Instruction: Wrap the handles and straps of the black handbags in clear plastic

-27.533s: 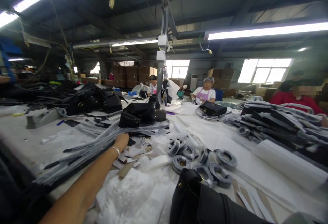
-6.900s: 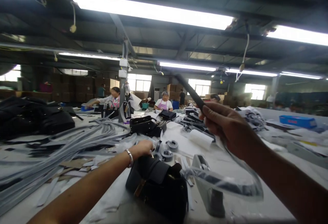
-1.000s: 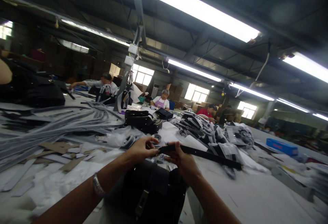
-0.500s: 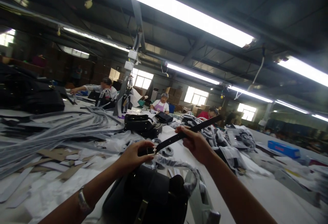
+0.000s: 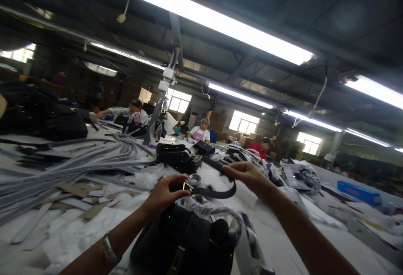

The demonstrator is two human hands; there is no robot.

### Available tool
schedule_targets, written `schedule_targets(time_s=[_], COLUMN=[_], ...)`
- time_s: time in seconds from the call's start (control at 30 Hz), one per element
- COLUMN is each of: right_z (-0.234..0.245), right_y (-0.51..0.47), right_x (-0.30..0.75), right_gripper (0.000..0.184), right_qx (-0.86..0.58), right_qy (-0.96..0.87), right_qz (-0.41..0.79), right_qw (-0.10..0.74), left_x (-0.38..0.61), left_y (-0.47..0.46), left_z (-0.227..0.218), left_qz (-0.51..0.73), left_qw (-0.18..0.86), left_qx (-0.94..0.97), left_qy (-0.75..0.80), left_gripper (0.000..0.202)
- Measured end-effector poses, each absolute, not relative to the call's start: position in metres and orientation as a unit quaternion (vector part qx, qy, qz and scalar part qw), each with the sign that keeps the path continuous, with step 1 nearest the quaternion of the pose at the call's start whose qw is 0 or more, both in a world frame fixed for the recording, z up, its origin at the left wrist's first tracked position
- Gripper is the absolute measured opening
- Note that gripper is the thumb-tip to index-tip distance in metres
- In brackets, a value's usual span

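Note:
A black strap (image 5: 217, 192) with a gold-toned buckle (image 5: 188, 188) is stretched between my two hands. Thumb and fingers of my left hand (image 5: 168, 191) pinch the buckle end. My right hand (image 5: 244, 173) grips the strap further along, and the strap bends in a curve between them. Its free end points away to the upper left of the right hand. Directly below sits a black handbag (image 5: 185, 237) with a gold-toned clasp on its front. A plastic-wrapped handle or strap (image 5: 217, 211) arches from the bag's top to its right side.
Long grey strips (image 5: 103, 153) fan out at left, beside cardboard scraps (image 5: 75, 189). More black bags (image 5: 173, 153) stand ahead, and a dark pile (image 5: 40, 115) lies far left. Wrapped parts (image 5: 302, 174) and a blue box (image 5: 359, 192) are at right. Several people sit across the table.
My right hand has moved slightly to the right and down. The strap, straight and raised to the right before, now bends in a loop with its free end pointing left. The view has shifted slightly.

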State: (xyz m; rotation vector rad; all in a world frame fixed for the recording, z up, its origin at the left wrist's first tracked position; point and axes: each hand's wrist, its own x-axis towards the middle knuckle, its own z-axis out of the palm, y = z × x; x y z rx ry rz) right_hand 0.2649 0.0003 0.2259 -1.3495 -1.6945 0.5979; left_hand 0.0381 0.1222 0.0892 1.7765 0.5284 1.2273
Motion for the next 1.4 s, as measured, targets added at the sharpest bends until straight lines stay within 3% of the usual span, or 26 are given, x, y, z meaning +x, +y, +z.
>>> schedule_targets(time_s=[0.1, 0.2, 0.57, 0.83, 0.97, 1.1, 1.23, 1.4], right_z=[0.215, 0.204, 0.194, 0.191, 0.182, 0.177, 0.172, 0.169], right_y=[0.000, 0.003, 0.030, 0.027, 0.031, 0.028, 0.028, 0.037], right_x=[0.252, 0.241, 0.220, 0.223, 0.212, 0.198, 0.189, 0.185], right_gripper=[0.039, 0.039, 0.039, 0.036, 0.036, 0.022, 0.057, 0.036], right_qx=[-0.620, -0.670, -0.660, -0.690, -0.673, -0.621, -0.582, -0.594], right_qy=[-0.701, -0.680, -0.672, -0.677, -0.700, -0.748, -0.789, -0.781], right_qz=[0.204, 0.172, 0.228, 0.153, 0.125, 0.027, -0.065, -0.109], right_qw=[0.288, 0.244, 0.247, 0.204, 0.202, 0.232, 0.187, 0.158], left_x=[0.037, 0.036, 0.034, 0.031, 0.037, 0.033, 0.026, 0.022], left_y=[0.117, 0.114, 0.107, 0.110, 0.106, 0.107, 0.110, 0.115], left_z=[0.090, 0.093, 0.094, 0.089, 0.092, 0.094, 0.092, 0.089], left_qz=[0.502, 0.502, 0.487, 0.524, 0.506, 0.516, 0.515, 0.542], left_qw=[0.445, 0.446, 0.468, 0.499, 0.449, 0.444, 0.509, 0.511], left_qx=[0.710, 0.710, 0.708, 0.658, 0.706, 0.703, 0.667, 0.633], left_qy=[0.212, 0.213, 0.205, 0.208, 0.211, 0.205, 0.175, 0.213], left_gripper=[0.040, 0.036, 0.033, 0.038, 0.032, 0.031, 0.041, 0.042])
